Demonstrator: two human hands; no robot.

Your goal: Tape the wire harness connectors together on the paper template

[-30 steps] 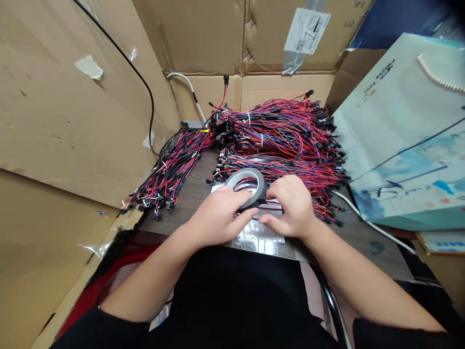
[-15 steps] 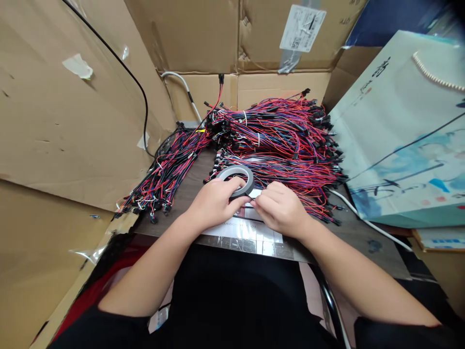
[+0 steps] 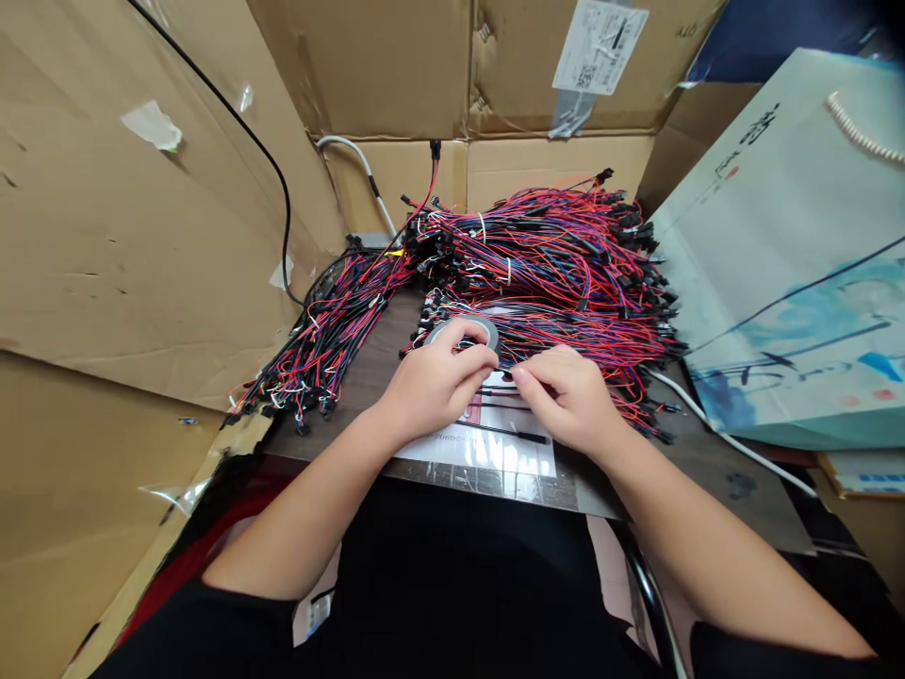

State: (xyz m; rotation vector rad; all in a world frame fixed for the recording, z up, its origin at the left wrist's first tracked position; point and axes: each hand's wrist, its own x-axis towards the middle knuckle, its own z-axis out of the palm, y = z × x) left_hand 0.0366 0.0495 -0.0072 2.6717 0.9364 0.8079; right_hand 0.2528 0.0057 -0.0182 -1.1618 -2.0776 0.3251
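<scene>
My left hand (image 3: 445, 377) is closed, its thumb and fingers pinching a thin black wire near the table's middle. The grey tape roll (image 3: 487, 330) shows behind its fingers, partly covered by them. Close by on the right, my right hand (image 3: 569, 391) pinches the dark wire between thumb and forefinger. Below the hands lies a printed sheet (image 3: 495, 457) under clear film, with a black cable (image 3: 519, 435) across it. Just behind them is a heap of red, black and purple wires (image 3: 572, 330) with black connectors.
Another wire bundle (image 3: 339, 321) lies on the left of the brown table (image 3: 386, 344). Cardboard walls (image 3: 176, 245) stand left and behind. A pale blue paper bag (image 3: 798, 311) stands at the right, beside a white cable (image 3: 735, 453).
My left fingers have come over the tape roll, which now shows less. My right hand has shifted slightly right, uncovering more of the black cable on the sheet. The view has shifted slightly.
</scene>
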